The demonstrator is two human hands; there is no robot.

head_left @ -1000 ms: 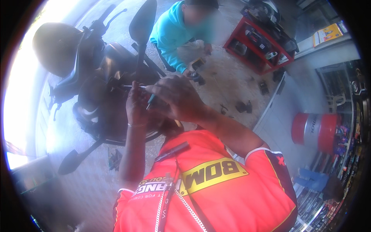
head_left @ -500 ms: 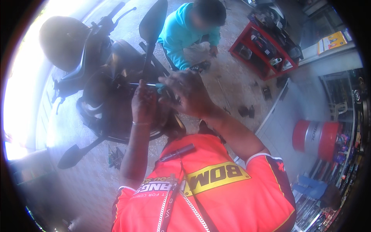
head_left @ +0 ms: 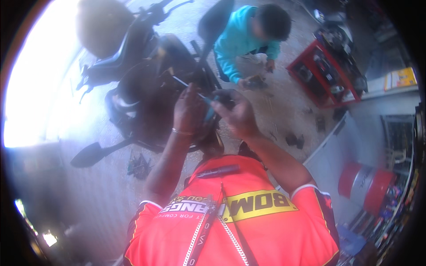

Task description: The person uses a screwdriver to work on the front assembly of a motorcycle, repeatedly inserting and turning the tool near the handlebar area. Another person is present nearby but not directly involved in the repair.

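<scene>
Both my hands are raised in front of a dark motorcycle (head_left: 142, 104), around a screwdriver (head_left: 179, 80) with a thin silver shaft and teal handle. My left hand (head_left: 187, 108) is closed, its fingers pinching the shaft. At the handle end, my right hand (head_left: 239, 114) has its fingers bent around the grip. The shaft's tip points up and left, toward the motorcycle's dark body. Something dark shows by the right fingers, too blurred to name. Part of the handle is hidden behind my fingers.
A person in a teal hoodie (head_left: 233, 51) crouches beyond my hands, holding a dark part (head_left: 256, 83). A red tool cart (head_left: 306, 88) stands at the far right. Small dark parts (head_left: 293, 140) lie on the floor. A red and silver drum (head_left: 348, 179) stands to the right.
The whole view has shifted, so surroundings sit farther right. The screwdriver has turned from nearly level to slanted, tip upward. My right hand has lowered slightly relative to my left.
</scene>
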